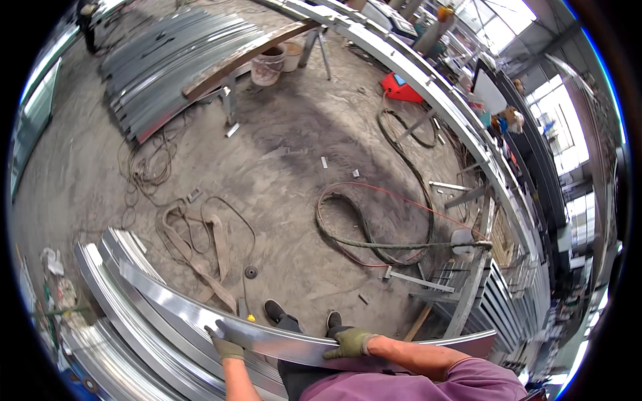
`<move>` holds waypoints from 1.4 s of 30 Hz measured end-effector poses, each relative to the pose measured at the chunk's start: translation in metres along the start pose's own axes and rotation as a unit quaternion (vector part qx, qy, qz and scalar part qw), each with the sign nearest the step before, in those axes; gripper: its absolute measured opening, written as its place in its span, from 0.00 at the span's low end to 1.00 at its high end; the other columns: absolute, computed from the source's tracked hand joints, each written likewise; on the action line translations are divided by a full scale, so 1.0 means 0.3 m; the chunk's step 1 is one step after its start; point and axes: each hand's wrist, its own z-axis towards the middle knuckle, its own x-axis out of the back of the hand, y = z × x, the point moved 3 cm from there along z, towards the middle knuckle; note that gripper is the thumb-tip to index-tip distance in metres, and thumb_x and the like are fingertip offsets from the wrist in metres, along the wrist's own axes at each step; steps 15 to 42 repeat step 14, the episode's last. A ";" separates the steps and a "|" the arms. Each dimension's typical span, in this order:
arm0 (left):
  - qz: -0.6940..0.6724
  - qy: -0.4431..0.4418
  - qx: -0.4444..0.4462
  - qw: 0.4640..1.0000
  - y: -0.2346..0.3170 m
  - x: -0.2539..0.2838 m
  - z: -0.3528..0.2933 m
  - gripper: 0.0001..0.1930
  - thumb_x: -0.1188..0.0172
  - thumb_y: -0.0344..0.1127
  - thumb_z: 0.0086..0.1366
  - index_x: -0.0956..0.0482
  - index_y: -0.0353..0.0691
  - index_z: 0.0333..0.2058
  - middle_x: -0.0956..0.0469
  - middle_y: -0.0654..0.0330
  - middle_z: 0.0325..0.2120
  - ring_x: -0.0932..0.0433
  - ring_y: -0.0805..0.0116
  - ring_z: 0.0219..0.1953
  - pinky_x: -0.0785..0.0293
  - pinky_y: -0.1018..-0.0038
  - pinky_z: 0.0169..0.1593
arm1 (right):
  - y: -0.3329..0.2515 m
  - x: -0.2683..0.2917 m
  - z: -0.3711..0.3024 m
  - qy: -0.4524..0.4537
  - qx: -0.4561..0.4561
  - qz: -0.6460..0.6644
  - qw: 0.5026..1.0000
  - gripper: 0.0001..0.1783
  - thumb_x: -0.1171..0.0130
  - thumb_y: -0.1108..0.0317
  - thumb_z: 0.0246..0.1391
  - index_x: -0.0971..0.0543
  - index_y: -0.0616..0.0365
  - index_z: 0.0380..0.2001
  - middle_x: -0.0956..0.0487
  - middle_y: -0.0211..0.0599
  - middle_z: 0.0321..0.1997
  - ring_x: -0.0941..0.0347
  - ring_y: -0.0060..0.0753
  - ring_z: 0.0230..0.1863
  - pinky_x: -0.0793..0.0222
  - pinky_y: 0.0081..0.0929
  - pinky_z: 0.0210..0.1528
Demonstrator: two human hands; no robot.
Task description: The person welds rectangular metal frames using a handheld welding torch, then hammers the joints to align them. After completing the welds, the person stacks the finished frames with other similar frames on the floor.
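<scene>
A long, shiny metal strip [287, 344] stretches across the front of my body, from the stack at the left to the lower right. My left hand [226, 344], in an olive work glove with dark fingertips, holds its near edge. Further right, my gloved right hand [349, 343] grips the same strip, thumb and fingers lying over its face. Part of the fingers of both hands is hidden. Beside my left arm lies a stack of similar metal strips [144, 321], overlapped by the held strip's left end.
Webbing straps [217, 250] and a cable lie before my shoes. A thick hose [364, 242] loops on the concrete floor. Right stands a metal rack [461, 301]; a long steel frame [428, 87] runs behind. Corrugated sheets [174, 60] and buckets [267, 65] are far left.
</scene>
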 end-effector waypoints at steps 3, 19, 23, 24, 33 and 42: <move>0.074 -0.024 -0.050 0.996 -0.072 0.009 0.099 0.52 0.54 0.83 0.69 0.43 0.52 0.79 0.43 0.60 0.79 0.41 0.56 0.77 0.46 0.51 0.78 | 0.028 0.085 -0.051 -0.026 -0.007 0.003 1.000 0.50 0.41 0.21 0.56 0.14 0.63 0.53 0.14 0.59 0.51 0.18 0.61 0.57 0.26 0.48 0.61; 0.135 -0.096 -0.031 0.986 -0.443 -0.372 -0.199 0.52 0.62 0.84 0.70 0.39 0.50 0.78 0.42 0.62 0.79 0.45 0.54 0.79 0.55 0.52 0.81 | 0.588 0.286 -0.397 -0.049 -0.018 0.045 0.998 0.57 0.42 0.15 0.51 0.17 0.59 0.60 0.15 0.57 0.57 0.19 0.57 0.60 0.27 0.46 0.64; 0.135 -0.096 -0.031 0.986 -0.443 -0.372 -0.199 0.52 0.62 0.84 0.70 0.39 0.50 0.78 0.42 0.62 0.79 0.45 0.54 0.79 0.55 0.52 0.81 | 0.588 0.286 -0.397 -0.049 -0.018 0.045 0.998 0.57 0.42 0.15 0.51 0.17 0.59 0.60 0.15 0.57 0.57 0.19 0.57 0.60 0.27 0.46 0.64; 0.135 -0.096 -0.031 0.986 -0.443 -0.372 -0.199 0.52 0.62 0.84 0.70 0.39 0.50 0.78 0.42 0.62 0.79 0.45 0.54 0.79 0.55 0.52 0.81 | 0.588 0.286 -0.397 -0.049 -0.018 0.045 0.998 0.57 0.42 0.15 0.51 0.17 0.59 0.60 0.15 0.57 0.57 0.19 0.57 0.60 0.27 0.46 0.64; 0.135 -0.096 -0.031 0.986 -0.443 -0.372 -0.199 0.52 0.62 0.84 0.70 0.39 0.50 0.78 0.42 0.62 0.79 0.45 0.54 0.79 0.55 0.52 0.81 | 0.588 0.286 -0.397 -0.049 -0.018 0.045 0.998 0.57 0.42 0.15 0.51 0.17 0.59 0.60 0.15 0.57 0.57 0.19 0.57 0.60 0.27 0.46 0.64; 0.135 -0.096 -0.031 0.986 -0.443 -0.372 -0.199 0.52 0.62 0.84 0.70 0.39 0.50 0.78 0.42 0.62 0.79 0.45 0.54 0.79 0.55 0.52 0.81 | 0.588 0.286 -0.397 -0.049 -0.018 0.045 0.998 0.57 0.42 0.15 0.51 0.17 0.59 0.60 0.15 0.57 0.57 0.19 0.57 0.60 0.27 0.46 0.64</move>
